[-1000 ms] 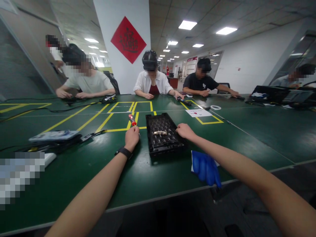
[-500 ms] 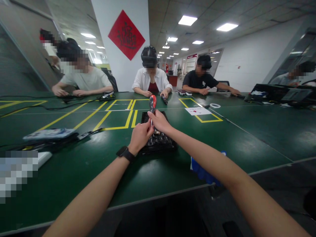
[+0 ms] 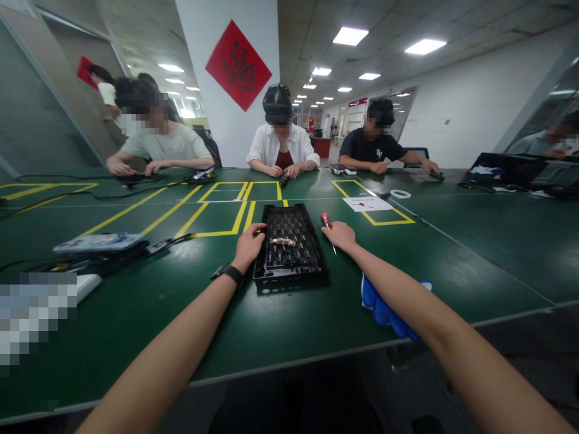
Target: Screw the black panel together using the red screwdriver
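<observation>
Both hands sit on either side of a black plastic grid tray [image 3: 289, 265] that lies lengthwise in front of the person on the dark green bench [image 3: 271, 328]. The left hand [image 3: 250, 244], with a black wristwatch [image 3: 227, 273] on its wrist, is loosely curled with its fingertips against the tray's left rim. That looks like a steadying touch to keep the tray from sliding, though I cannot tell whether it actually grips the rim. The right hand [image 3: 340, 235] is closed around a red-handled screwdriver [image 3: 325, 220] just right of the tray. The handle sticks out past the knuckles, away from the person, and the thin shaft slants back down toward the bench, so the tool seems to be held low and to the side, clear of the tray, not working on anything.

Inside the tray, near its middle, lies a small pale metal part [image 3: 283, 242]. The grid of pockets probably keeps such small pieces from rolling off. A pair of bright blue gloves [image 3: 384, 304] lies near the bench's front edge beneath the right forearm, within reach but unworn.

Yellow tape lines [image 3: 239, 217] mark out rectangles on the bench, and the tray sits just nearer than one of them. To the right, a white paper sheet [image 3: 365, 204] rests inside another marked box, with a white tape roll [image 3: 400, 194] just beyond it. Other people sit across the bench with their own hands down on it, well apart from this person's things.
</observation>
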Tool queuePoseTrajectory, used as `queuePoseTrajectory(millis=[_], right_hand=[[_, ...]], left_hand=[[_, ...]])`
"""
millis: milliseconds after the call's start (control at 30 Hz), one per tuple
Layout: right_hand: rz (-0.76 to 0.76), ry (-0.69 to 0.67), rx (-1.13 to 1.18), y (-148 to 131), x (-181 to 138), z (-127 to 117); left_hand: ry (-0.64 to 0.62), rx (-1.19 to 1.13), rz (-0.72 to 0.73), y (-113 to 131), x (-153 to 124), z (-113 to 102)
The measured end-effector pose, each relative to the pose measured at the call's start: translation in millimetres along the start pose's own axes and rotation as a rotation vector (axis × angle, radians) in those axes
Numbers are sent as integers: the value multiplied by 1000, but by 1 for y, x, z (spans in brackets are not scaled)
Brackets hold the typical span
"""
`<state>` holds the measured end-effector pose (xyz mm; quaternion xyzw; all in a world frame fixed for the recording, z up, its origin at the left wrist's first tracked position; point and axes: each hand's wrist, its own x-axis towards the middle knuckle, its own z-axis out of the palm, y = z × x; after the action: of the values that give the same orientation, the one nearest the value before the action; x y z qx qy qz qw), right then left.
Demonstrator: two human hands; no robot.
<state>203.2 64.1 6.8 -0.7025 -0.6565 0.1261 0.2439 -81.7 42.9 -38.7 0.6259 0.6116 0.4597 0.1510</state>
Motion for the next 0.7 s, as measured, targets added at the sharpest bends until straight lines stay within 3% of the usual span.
queuePoseTrajectory(millis=[167,333,367,467,700], right_hand=[[-71,-85,-178,9,6,-3],[-386,140,-364,-17,5,-16],[-485,126,-354,-27,4,-16],[-688,-127,-278,-58,1,-7],[-523,-322,-222,-102,0,24]], left_hand=[[27,-12,-37,1,8,9],[42,37,-66,5,13,14],[34,27,-60,5,14,15],[15,-11,-37,3,13,14],[-5,-119,39,6,12,11]])
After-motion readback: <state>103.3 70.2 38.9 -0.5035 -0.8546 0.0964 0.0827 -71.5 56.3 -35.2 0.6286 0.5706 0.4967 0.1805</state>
